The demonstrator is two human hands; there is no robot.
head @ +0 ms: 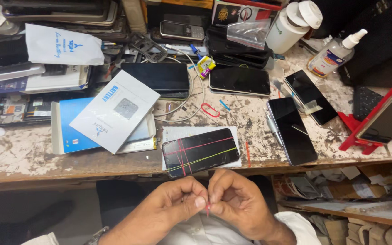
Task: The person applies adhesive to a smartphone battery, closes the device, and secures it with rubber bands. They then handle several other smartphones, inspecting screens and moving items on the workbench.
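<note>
Pinching what seems a red rubber band, both hands hover before the cluttered, paint-chipped workbench.

- Lower left of the frame: a bare strip of counter runs along the front edge, open for a hand to pass.
- Centre front: a phone bound with rubber bands lies on paper just above both hands, blocking the straight way forward.
- Left of it, a white box on a blue box fills the middle.
- Right of centre, a dark phone and a pen-like tool lie close together.
- Far right, a red stand rises.
- Top of the frame: crowded throughout with phones, a white bottle and a spray bottle.
</note>
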